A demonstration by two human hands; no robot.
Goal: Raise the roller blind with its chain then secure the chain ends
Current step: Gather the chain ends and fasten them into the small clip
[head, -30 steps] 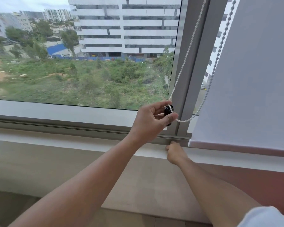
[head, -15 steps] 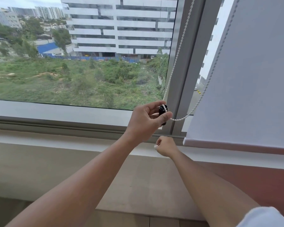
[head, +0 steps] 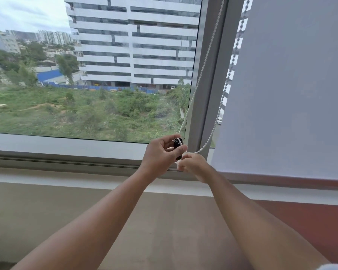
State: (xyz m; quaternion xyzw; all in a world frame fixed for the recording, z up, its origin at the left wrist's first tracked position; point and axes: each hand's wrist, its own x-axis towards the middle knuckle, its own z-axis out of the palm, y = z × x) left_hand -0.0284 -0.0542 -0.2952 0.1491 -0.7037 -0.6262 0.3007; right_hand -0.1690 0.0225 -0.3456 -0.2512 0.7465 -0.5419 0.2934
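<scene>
Left hand (head: 161,154) is pinching a small black chain weight (head: 178,148), its long axis upright, with the bead chain (head: 200,75) draped over its top. Right hand (head: 193,165), touching just below and right, is closing on the chain's slack loop. Both strands are rising up-right along the window frame (head: 209,94), beside the roller blind (head: 291,94).

Upper-floor room: window (head: 98,145) overlooks offices (high-rise).
</scene>
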